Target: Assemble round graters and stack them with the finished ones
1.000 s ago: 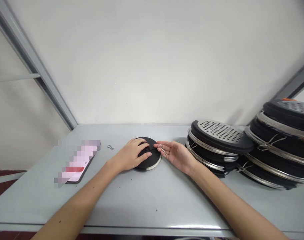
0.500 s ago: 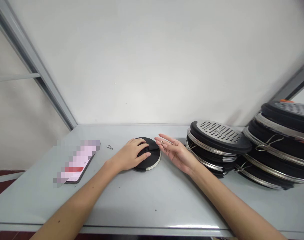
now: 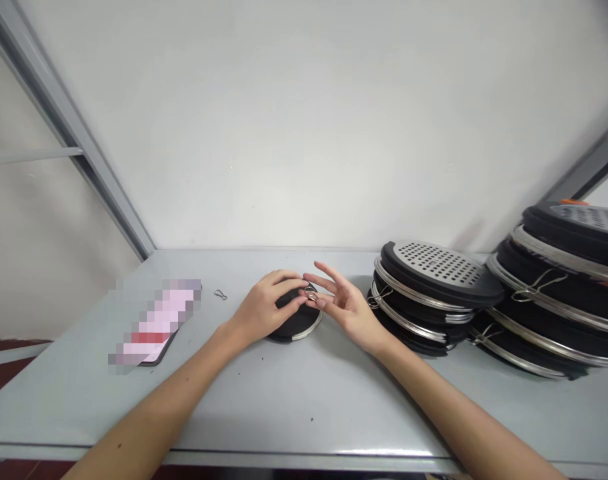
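Left hand (image 3: 261,308) rests curled on black disc (image 3: 295,317) lying mid desk (image 3: 304,400); right hand (image 3: 345,305) pinches small wire clip (image 3: 311,295), seemingly, other fingers spread, over disc's rim

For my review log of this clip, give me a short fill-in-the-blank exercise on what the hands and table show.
1. The left hand rests on a round ____ disc with a metal rim.
2. The right hand pinches a small wire ____ beside that disc.
3. A loose wire clip lies on the table to the disc's ____.
Missing words: black; clip; left
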`<state>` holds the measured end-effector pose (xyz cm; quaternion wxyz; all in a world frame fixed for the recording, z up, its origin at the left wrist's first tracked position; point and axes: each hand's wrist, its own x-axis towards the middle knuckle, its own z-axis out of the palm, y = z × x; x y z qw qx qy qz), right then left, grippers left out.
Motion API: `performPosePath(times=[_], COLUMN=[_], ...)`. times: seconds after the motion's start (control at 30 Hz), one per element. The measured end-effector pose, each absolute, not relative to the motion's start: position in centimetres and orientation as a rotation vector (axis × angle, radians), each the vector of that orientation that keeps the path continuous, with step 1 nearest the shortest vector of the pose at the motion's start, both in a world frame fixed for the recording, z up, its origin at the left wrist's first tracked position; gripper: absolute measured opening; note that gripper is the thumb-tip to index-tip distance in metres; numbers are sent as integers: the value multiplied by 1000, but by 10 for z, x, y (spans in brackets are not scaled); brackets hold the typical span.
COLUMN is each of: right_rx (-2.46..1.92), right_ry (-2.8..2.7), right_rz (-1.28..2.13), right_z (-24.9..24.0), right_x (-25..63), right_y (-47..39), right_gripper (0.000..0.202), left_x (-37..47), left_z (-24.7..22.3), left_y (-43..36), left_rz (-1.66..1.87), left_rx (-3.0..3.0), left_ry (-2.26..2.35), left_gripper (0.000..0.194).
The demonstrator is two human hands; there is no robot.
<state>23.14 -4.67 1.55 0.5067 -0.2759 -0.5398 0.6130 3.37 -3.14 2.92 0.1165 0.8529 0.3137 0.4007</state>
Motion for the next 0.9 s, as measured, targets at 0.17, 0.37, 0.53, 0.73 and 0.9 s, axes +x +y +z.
performPosePath(times=[0.17, 0.37, 0.53, 0.73, 0.9], right_rx=[-652, -685, -825, -967, -910], right_ry=[-1377, -1385, -1382, -1365, -1251], right_rz=[1459, 1445, 1348, 1337, 1398], right_z=[17, 13, 9, 11, 18], right_x=[230, 229, 228, 232, 234], right_y=[-50, -50, -46, -42, -44], right_gripper=[74, 73, 59, 30, 34], left_x=[35, 36, 35, 33, 34], left_z=[25, 24, 24, 31, 35], left_y=[-31, -30, -31, -30, -30], left_rz=[1169, 1194, 1175, 1245, 1319], left_rx=[2499, 2492, 2517, 2386, 2240], left_ry=[855, 846, 887, 963, 963], left_gripper=[20, 18, 17, 14, 12])
